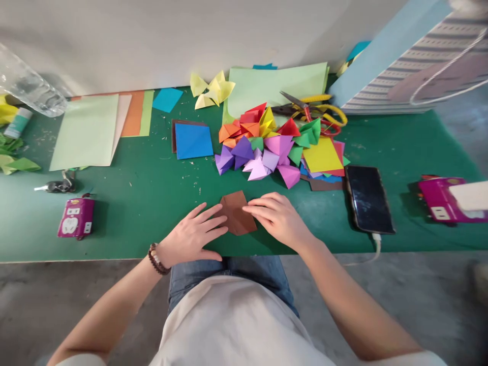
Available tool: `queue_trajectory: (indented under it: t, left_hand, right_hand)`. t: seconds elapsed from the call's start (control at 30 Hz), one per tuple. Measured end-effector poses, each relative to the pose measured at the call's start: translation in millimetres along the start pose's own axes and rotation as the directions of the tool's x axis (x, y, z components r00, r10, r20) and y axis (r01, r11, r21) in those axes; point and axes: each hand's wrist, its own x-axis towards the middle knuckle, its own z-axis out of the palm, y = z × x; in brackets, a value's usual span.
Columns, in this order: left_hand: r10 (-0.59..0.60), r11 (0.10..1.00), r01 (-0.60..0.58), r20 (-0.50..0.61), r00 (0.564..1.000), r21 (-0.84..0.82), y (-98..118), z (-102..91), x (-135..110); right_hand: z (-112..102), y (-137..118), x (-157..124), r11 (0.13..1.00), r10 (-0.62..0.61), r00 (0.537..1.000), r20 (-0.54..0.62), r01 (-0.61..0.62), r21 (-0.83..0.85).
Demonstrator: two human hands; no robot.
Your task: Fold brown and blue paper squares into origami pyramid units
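A small folded piece of matte brown paper (pixel 241 216) lies on the green-topped table (pixel 412 145) between the two hands. The left hand (pixel 190 236) is open, palm down with its fingers spread, the fingertips touching the paper's left side; a bracelet of dark beads (pixel 155 260) circles its wrist. The right hand (pixel 280 218) has its fingers drawn together with the tips at the paper's right part; whether they pinch it or only press on it, I cannot tell.

Straight beyond the left hand lies a square blue paper sheet (pixel 194 141) on top of brown ones. Ahead of the right hand is a heap of folded pointed paper pieces (pixel 263 145) in red, orange, yellow, green and purple. Past the heap, farther from that hand, lie scissors with red handles (pixel 331 124). Ahead and to the right of the right hand, a square yellow sheet (pixel 324 155) tops a stack of coloured paper. Right of the same hand rests a black smartphone (pixel 369 198) with a white cable (pixel 377 246) plugged in. Well left of the left hand stands a small purple box (pixel 76 217).
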Motion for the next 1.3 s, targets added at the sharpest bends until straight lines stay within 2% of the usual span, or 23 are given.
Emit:
queue_trajectory:
  t: [0.1,0.23,0.53,0.73,0.8,0.87,0.93,1.07,1.17,1.3]
  left_hand:
    - [-0.054,0.998,0.054,-0.012,0.998,0.03,4,-1.4,0]
    - [-0.115,0.993,0.114,0.0,0.993,0.039,12,1.8,-3]
    - [-0.075,0.997,0.075,-0.014,0.997,-0.002,8,7.8,-7]
    - [-0.097,0.995,0.096,-0.039,0.995,-0.035,12,11.1,-14]
    - [-0.089,0.995,0.088,-0.04,0.995,-0.037,13,10.6,-16]
    - [-0.086,0.996,0.085,-0.035,0.996,-0.029,14,9.4,-16]
    - [-0.088,0.996,0.087,-0.026,0.996,-0.018,15,8.1,-16]
    - [-0.069,0.998,0.069,0.004,0.998,-0.005,16,7.7,-14]
    - [-0.036,0.999,0.036,0.009,0.999,-0.007,13,9.6,-15]
    - [-0.005,1.0,0.005,0.012,1.0,-0.004,9,13.1,-18]
  right_hand:
    - [0,-1,-4,0.997,-0.072,0.997,0.011,0.072,-0.008]
    - [-2,-6,-11,0.994,-0.109,0.994,0.021,0.109,-0.02]
    - [0,-18,-17,0.985,-0.167,0.986,0.014,0.168,-0.044]
    - [5,-35,-19,0.974,-0.205,0.977,-0.057,0.21,0.082]
    - [7,-38,-19,0.976,-0.2,0.977,-0.079,0.205,0.072]
    - [6,-37,-17,0.984,-0.174,0.983,-0.062,0.177,0.037]
    - [4,-35,-15,0.991,-0.133,0.991,0.004,0.133,0.03]
    - [-1,-32,-5,0.99,-0.017,0.991,0.135,-0.002,0.142]
    - [1,-33,5,0.971,0.098,0.981,0.167,-0.131,0.201]
    - [4,-36,16,0.952,0.222,0.955,0.198,-0.256,0.167]
